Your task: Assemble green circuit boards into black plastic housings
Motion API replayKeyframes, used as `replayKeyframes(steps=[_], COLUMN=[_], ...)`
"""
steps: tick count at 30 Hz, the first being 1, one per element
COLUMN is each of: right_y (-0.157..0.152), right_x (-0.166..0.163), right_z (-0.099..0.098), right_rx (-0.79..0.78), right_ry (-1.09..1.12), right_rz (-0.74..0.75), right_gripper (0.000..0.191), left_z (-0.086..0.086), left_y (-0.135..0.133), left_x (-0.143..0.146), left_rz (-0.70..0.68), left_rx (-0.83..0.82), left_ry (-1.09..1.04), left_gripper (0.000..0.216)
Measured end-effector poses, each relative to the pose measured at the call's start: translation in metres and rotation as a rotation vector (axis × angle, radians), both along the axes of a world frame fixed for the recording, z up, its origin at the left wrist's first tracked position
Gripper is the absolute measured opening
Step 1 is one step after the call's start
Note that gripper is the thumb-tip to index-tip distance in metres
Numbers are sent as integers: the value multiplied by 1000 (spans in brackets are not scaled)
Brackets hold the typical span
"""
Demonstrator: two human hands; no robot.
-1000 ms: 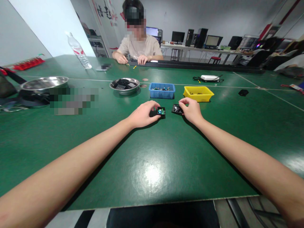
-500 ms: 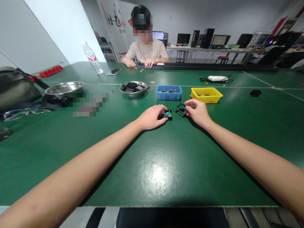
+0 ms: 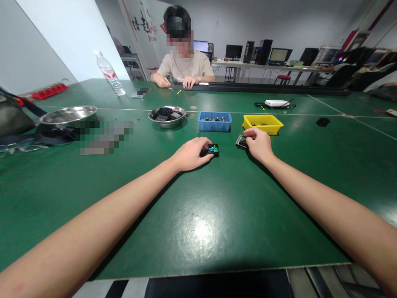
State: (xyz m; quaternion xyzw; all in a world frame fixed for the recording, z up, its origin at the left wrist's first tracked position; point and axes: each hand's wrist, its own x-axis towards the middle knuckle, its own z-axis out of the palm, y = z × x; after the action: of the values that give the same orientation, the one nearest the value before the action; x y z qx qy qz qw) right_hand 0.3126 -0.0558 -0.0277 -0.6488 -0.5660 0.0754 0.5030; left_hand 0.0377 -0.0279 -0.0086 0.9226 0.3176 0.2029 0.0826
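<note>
My left hand (image 3: 190, 154) rests on the green table (image 3: 198, 215) with its fingers closed on a small black case (image 3: 213, 149) that shows blue and green parts inside. My right hand (image 3: 259, 143) pinches a second small black piece (image 3: 241, 142), a flat cover, and holds it a little to the right of the case. The two pieces are apart. Just behind my hands stand a blue bin (image 3: 214, 121) and a yellow bin (image 3: 262, 123), each with small parts in it.
A steel bowl (image 3: 166, 116) of black parts sits left of the blue bin. A larger steel dish (image 3: 68, 114), a bag and glasses lie at far left. A water bottle (image 3: 107, 74) stands farther back. Across the table a person works at a long black strip (image 3: 260, 87).
My right hand has shifted the black cover slightly right and lowered it toward the table. My left hand has stayed on the case. The head camera has swayed a little.
</note>
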Motion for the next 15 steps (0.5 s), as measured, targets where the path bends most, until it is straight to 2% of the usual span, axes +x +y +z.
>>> replayKeyframes(steps=[4, 7, 11, 15], right_y=[5, 1, -14, -24], right_x=[3, -2, -15, -25], right_z=[-3, -1, 6, 10], right_rx=[84, 137, 249, 282], right_ry=[200, 211, -101, -343], right_rz=[26, 87, 176, 330], right_gripper=[32, 33, 24, 26], left_z=[0, 0, 1, 1], left_y=[0, 0, -1, -1], left_x=[0, 0, -1, -2], left_rz=[-1, -1, -9, -30], left_rx=[-9, -30, -18, 37], left_ry=[-3, -16, -47, -101], left_gripper=[35, 35, 34, 33])
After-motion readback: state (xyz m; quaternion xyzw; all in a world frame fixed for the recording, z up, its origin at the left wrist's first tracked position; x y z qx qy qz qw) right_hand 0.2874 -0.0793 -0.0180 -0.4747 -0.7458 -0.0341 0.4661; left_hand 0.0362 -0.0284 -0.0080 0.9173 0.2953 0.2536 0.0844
